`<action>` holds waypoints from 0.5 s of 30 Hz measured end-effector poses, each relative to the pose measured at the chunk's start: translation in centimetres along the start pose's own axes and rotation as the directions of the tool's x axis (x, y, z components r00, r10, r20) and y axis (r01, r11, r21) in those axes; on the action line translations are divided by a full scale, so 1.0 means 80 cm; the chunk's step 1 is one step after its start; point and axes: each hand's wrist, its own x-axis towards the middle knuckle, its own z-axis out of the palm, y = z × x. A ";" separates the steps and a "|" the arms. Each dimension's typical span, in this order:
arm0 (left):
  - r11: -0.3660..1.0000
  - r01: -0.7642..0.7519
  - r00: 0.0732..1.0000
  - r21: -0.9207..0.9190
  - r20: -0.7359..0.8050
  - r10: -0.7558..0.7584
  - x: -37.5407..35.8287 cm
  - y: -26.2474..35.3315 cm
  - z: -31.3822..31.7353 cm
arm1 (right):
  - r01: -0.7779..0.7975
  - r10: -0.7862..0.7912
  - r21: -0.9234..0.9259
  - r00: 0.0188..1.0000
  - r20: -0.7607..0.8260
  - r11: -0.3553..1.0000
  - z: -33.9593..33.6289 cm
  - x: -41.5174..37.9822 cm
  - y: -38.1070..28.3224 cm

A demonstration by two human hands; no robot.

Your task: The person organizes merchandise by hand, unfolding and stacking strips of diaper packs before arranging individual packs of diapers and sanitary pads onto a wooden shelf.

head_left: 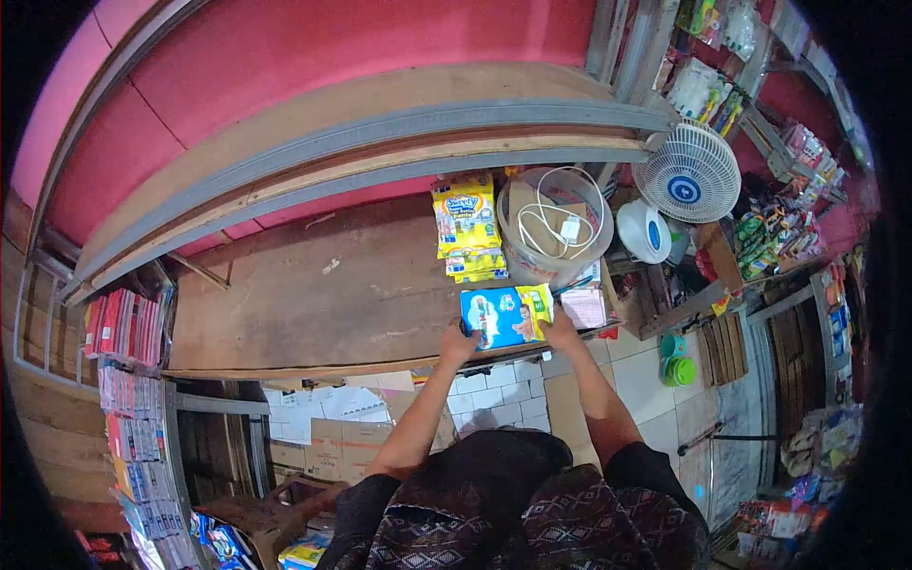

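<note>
A blue and yellow diaper pack (506, 317) lies flat between my two hands at the front edge of the wooden shelf (323, 294). My left hand (460, 344) grips its left end, fingers closed round the lower corner. My right hand (560, 330) is closed on its right end, over the yellow part. Just behind it stands a stack of yellow diaper packs (466, 223), the top one marked "Sweety". A clear plastic tub (554, 228) with a coiled white cable (560, 233) on it is right of that stack.
A white fan (686, 176) stands at the back right near hanging packets. Stacked books (133, 394) line the left side. Below are cardboard boxes (347, 448) and a tiled floor (646, 389) with a green container (677, 370). A metal-edged upper shelf (380, 123) overhangs the back.
</note>
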 end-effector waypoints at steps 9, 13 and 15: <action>0.999 -0.005 1.000 -0.053 -0.025 0.004 -0.008 -0.024 0.020 | -0.102 0.081 -0.154 0.986 -0.143 0.983 -0.007 -0.018 -0.044; 0.991 -0.097 0.961 0.094 -0.252 0.118 -0.057 0.001 -0.010 | 0.203 -0.277 -0.252 0.910 -0.307 0.946 -0.007 -0.054 -0.101; 0.987 -0.133 0.918 0.094 -0.363 0.158 -0.095 0.010 -0.029 | 0.384 -0.439 -0.240 0.864 -0.246 0.892 0.002 -0.069 -0.132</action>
